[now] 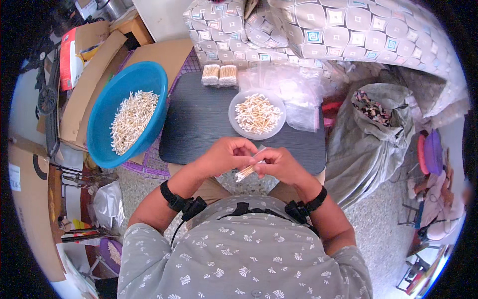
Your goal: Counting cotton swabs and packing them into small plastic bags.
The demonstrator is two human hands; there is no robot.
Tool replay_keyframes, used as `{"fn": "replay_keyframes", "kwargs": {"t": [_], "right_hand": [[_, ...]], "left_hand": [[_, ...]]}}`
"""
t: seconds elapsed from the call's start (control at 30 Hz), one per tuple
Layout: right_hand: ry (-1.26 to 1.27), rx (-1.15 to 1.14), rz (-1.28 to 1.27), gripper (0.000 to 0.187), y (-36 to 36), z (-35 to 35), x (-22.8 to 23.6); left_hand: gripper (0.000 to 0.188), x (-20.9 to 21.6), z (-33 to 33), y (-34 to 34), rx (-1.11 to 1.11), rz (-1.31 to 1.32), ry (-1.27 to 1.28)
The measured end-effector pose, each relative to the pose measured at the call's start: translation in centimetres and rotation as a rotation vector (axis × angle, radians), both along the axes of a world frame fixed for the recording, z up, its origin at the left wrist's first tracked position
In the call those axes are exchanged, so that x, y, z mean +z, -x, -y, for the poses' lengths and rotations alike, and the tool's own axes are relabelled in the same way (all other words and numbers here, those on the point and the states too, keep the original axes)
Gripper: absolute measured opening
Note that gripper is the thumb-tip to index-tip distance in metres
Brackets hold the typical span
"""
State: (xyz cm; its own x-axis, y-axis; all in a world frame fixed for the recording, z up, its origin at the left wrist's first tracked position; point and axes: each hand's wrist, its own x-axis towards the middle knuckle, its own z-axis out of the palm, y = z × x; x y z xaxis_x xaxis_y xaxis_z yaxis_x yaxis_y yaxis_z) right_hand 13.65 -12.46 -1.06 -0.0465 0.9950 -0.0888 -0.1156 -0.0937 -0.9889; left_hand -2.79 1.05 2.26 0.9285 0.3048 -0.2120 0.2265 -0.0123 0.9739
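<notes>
Both my hands meet just over the near edge of a dark wood-grain table (194, 132). My right hand (281, 166) is closed around a small bundle of cotton swabs (245, 173), whose white tips point down to the left. Between the hands a bit of clear plastic bag (261, 149) sticks up, and my left hand (230, 155) pinches at it with thumb and fingers. Whether the swabs sit inside that bag I cannot tell. Just beyond my hands stands a white round bowl (283, 123) heaped with loose cotton swabs (257, 113).
A large blue basin (95, 134) of cotton swabs leans at the table's left. Two packed swab bundles (219, 74) lie at the back edge, beside a pile of clear plastic bags (298, 92). A grey sack (356, 144) stands right, cardboard (89, 99) left.
</notes>
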Motion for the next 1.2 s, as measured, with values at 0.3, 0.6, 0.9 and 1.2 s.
{"fn": "replay_keyframes", "kwargs": {"t": [0.3, 0.6, 0.9, 1.2], "right_hand": [[-0.006, 0.015, -0.017, 0.014, -0.2, 0.0, -0.3], [-0.02, 0.007, -0.059, 0.014, -0.2, 0.0, -1.0], [0.159, -0.037, -0.165, 0.016, -0.2, 0.0, -0.5], [0.198, -0.106, -0.133, 0.015, -0.2, -0.2, -0.3]], "left_hand": [[0.012, 0.3, 0.2, 0.0, 0.059, -0.034, -0.044], [0.009, 0.6, 0.4, 0.0, 0.077, -0.061, -0.153], [0.008, 0.6, 0.9, -0.2, 0.068, 0.04, -0.493], [0.008, 0.5, 1.1, -0.3, 0.024, 0.104, -0.821]]}}
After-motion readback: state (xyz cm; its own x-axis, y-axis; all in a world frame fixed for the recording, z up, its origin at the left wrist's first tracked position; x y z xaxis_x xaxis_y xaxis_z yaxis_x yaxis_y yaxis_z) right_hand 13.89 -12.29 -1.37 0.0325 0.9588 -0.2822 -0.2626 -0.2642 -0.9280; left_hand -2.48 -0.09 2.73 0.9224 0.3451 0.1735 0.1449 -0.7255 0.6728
